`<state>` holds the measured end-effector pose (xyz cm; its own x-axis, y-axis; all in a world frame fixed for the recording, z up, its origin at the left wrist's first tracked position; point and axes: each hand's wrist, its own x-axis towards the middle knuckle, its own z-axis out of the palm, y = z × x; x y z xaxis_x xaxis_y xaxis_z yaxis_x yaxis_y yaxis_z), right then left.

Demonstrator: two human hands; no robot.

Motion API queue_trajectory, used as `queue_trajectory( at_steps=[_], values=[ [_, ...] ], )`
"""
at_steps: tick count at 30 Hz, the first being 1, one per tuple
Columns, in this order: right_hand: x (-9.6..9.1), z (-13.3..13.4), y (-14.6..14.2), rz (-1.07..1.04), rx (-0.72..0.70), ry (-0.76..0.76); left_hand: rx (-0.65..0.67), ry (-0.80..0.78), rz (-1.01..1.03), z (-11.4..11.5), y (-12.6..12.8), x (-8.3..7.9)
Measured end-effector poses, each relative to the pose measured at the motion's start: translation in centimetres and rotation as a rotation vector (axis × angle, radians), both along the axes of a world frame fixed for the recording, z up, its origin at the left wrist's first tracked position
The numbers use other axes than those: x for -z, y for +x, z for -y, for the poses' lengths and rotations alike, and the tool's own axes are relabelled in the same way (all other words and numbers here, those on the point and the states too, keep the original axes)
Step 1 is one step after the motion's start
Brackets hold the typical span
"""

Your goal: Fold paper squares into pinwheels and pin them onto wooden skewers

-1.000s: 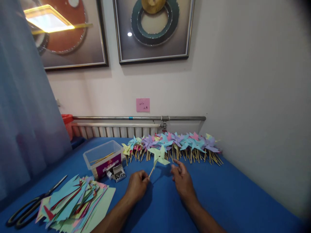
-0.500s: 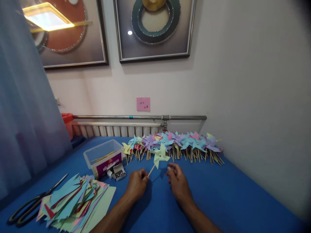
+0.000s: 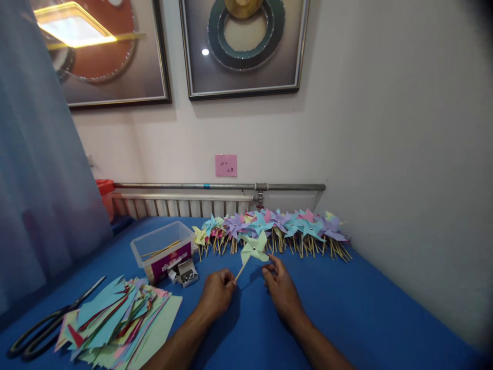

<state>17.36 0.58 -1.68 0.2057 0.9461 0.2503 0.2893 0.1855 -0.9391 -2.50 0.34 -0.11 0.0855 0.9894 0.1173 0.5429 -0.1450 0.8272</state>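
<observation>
A pale green paper pinwheel [image 3: 254, 248] on a thin wooden stick stands tilted above the blue table. My left hand [image 3: 217, 292] is closed, pinching the lower part of the stick. On the other side, my right hand [image 3: 280, 285] has its fingers apart and holds nothing. Its index fingertip is at the edge of the pinwheel's lower right blade, and I cannot tell whether it touches. Just behind lies a long row of finished pinwheels [image 3: 272, 224] in blue, purple, pink and yellow.
A clear plastic box [image 3: 171, 264] with several sticks stands left of centre. By it sits a small open carton of pins [image 3: 188, 273]. Cut coloured paper [image 3: 115, 321] and black-handled scissors [image 3: 46, 326] lie at the left front. Behind the table is a radiator [image 3: 173, 205].
The pinwheel's blades have turned a little on the stick. My right index finger has come up to the lower right blade. My left hand keeps its pinch.
</observation>
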Motion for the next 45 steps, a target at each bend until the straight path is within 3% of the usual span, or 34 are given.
queue_trajectory(
  at_steps=[9,17,20,23,27,36,40,45],
  values=[
    [-0.4,1.2,-1.1,0.238,-0.042,0.000,-0.035,0.024,-0.048,-0.1,-0.2,-0.1],
    [-0.4,2.4,-2.2,0.370,-0.229,0.101,-0.021,0.025,-0.047,0.0,-0.1,-0.1],
    [-0.5,2.0,-1.9,0.239,-0.149,0.034,-0.055,0.032,-0.065,-0.2,-0.3,-0.2],
    [-0.7,1.0,-1.0,0.049,0.053,-0.012,-0.080,0.028,-0.089,-0.3,-0.4,-0.3],
    [-0.8,0.3,-0.1,0.028,0.136,0.042,-0.069,0.019,-0.114,-0.1,-0.3,-0.3],
    [-1.0,1.7,-1.6,0.213,-0.033,0.036,-0.076,0.027,-0.066,0.0,-0.3,-0.4],
    [-1.0,2.2,-2.0,0.202,-0.165,0.067,-0.056,0.035,-0.043,0.0,-0.2,-0.4],
    [-1.1,2.3,-2.0,0.130,-0.223,0.061,-0.042,0.016,-0.027,-0.1,-0.2,-0.3]
  ],
)
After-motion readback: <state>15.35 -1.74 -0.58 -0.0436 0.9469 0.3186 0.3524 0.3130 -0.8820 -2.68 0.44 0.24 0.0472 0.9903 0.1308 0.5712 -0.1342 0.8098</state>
